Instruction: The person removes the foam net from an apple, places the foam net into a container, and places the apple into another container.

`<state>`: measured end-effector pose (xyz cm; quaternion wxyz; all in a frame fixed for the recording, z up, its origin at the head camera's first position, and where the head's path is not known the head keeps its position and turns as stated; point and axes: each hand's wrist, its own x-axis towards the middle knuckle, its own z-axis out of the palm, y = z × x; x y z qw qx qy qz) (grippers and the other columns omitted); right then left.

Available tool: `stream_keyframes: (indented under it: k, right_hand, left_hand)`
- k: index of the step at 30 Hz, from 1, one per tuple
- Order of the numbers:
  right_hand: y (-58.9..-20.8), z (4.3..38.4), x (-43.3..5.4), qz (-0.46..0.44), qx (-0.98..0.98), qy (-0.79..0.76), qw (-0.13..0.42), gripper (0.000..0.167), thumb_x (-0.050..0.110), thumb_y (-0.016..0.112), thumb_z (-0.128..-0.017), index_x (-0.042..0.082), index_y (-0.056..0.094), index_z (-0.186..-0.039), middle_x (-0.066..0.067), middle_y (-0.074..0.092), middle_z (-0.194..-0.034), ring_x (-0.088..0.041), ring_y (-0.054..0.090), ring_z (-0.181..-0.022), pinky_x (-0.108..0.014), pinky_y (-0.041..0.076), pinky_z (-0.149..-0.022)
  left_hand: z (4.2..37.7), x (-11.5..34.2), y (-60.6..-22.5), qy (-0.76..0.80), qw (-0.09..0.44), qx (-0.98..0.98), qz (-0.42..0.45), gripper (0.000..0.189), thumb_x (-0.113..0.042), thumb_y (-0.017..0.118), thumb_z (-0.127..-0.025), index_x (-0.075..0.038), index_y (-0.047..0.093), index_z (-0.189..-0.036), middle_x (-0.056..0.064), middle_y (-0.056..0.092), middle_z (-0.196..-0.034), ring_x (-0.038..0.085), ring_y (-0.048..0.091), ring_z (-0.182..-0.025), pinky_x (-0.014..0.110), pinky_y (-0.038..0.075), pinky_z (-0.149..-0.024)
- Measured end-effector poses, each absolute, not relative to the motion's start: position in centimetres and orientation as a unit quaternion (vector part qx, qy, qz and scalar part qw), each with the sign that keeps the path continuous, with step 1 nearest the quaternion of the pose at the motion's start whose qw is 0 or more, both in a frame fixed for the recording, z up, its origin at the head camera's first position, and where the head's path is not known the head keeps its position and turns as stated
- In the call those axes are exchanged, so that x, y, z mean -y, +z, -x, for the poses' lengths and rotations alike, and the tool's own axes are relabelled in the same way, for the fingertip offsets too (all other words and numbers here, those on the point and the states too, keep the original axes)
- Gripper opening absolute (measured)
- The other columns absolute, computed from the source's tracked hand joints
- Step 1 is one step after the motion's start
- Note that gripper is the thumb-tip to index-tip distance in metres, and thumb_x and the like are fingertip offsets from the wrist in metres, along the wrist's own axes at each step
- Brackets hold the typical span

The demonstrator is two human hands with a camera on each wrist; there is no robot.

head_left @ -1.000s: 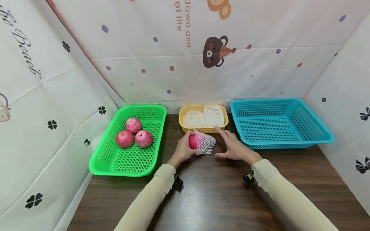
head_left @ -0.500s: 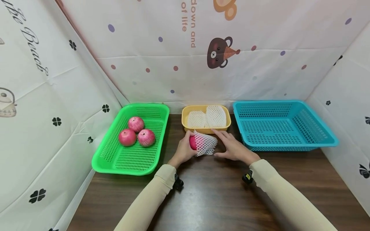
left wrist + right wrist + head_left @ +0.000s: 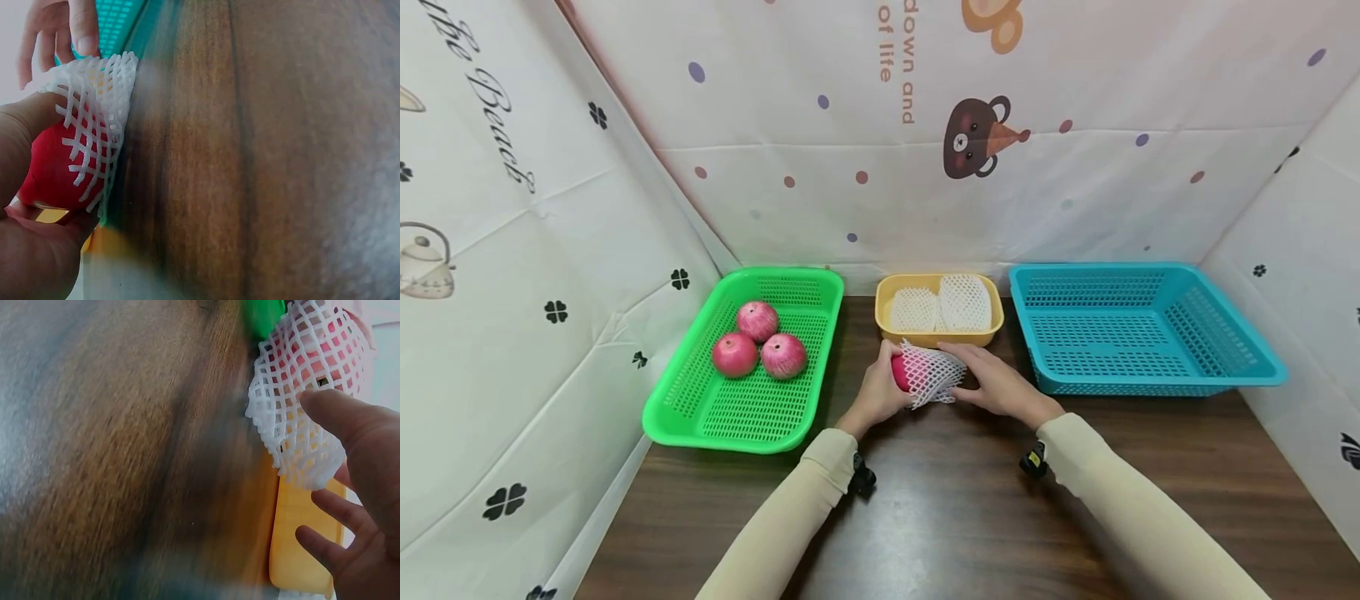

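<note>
My left hand [image 3: 876, 390] grips a red apple [image 3: 898, 372] by its uncovered end, thumb on one side and fingers on the other. A white foam fruit net [image 3: 931, 372] covers the apple's right part, and its loose end sticks out to the right. At that end is my right hand [image 3: 1003, 385], thumb on the near side and index finger on the far side. In the right wrist view the thumb touches the foam net [image 3: 294, 406], and the other visible fingers are spread. The left wrist view shows the bare red skin of the apple [image 3: 50, 165].
A green basket [image 3: 745, 417] on the left holds three apples [image 3: 784, 357]. Just behind my hands, a yellow tray [image 3: 940, 337] contains more foam nets [image 3: 965, 302]. To the right is a blue basket [image 3: 1142, 387]. Patterned cloth [image 3: 775, 217] walls the table [image 3: 925, 517].
My right hand has moved left to the net's loose end and now touches it. The left hand keeps its grip on the apple. The head view has shifted slightly.
</note>
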<state>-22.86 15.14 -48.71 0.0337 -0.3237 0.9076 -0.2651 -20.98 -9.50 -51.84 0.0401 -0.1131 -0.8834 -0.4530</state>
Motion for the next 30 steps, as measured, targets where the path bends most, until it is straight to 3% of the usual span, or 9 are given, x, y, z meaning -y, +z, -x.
stream_keyframes:
  k: [11, 19, 30]
  right_hand:
    - [-49.1, 23.4, -14.6, 0.331, -0.908, -0.257, 0.001, 0.062, 0.031, 0.076, -0.094, 0.018, 0.052, -0.15, -0.007, 0.056, -0.146, -0.027, 0.051, -0.136, -0.053, 0.043, -0.111]
    - [-48.9, 23.6, -13.8, 0.35, -0.907, -0.23, -0.049, 0.026, 0.026, 0.073, -0.097, 0.015, 0.073, -0.121, -0.002, 0.069, -0.12, -0.021, 0.061, -0.118, -0.046, 0.05, -0.103]
    - [-47.9, 23.7, -13.2, 0.371, -0.896, -0.23, -0.081, 0.02, 0.017, 0.074, -0.096, 0.011, 0.072, -0.115, -0.004, 0.072, -0.111, -0.019, 0.066, -0.102, -0.044, 0.056, -0.092]
  left_hand:
    - [20.6, 9.6, -51.8, -0.458, 0.04, 0.882, 0.1, 0.084, 0.0, 0.093, -0.067, -0.011, 0.037, -0.129, 0.018, 0.058, -0.129, 0.03, 0.06, -0.118, 0.043, 0.051, -0.102]
    - [20.4, 9.7, -51.7, -0.447, 0.045, 0.888, 0.1, 0.085, 0.003, 0.091, -0.066, -0.01, 0.035, -0.129, 0.019, 0.058, -0.126, 0.03, 0.06, -0.116, 0.043, 0.051, -0.1]
    - [20.2, 10.4, -51.6, -0.445, 0.079, 0.887, 0.1, 0.083, -0.001, 0.093, -0.063, -0.008, 0.037, -0.124, 0.018, 0.064, -0.119, 0.031, 0.064, -0.111, 0.043, 0.052, -0.099]
